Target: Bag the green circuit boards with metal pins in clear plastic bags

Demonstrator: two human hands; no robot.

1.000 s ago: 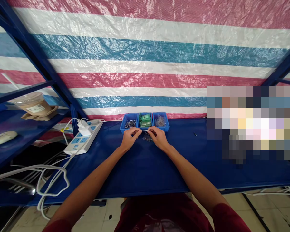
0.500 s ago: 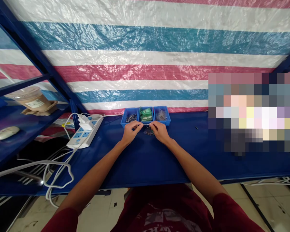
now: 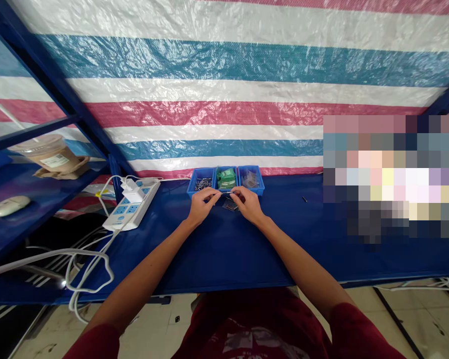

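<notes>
Between my fingertips stretches a thin, slender rod-like piece, too small to name more exactly. My left hand pinches its left end, and my right hand pinches its right end. Just behind the hands stand three small blue bins. In the left bin lie many small dark and silvery pieces. Green packets fill the middle bin, and clear plastic pieces lie in the right bin. Below my fingers a small clear packet rests on the blue table, partly hidden by my right hand.
A white power strip with a plugged-in adapter lies left, its white cables trailing over the edge. A small dark rod sits on the table to the right. On the left shelf are a drink cup and a mouse.
Both hands stay in nearly the same place, still pinching the thin piece. The view shifts very slightly; nothing else visibly moves.
</notes>
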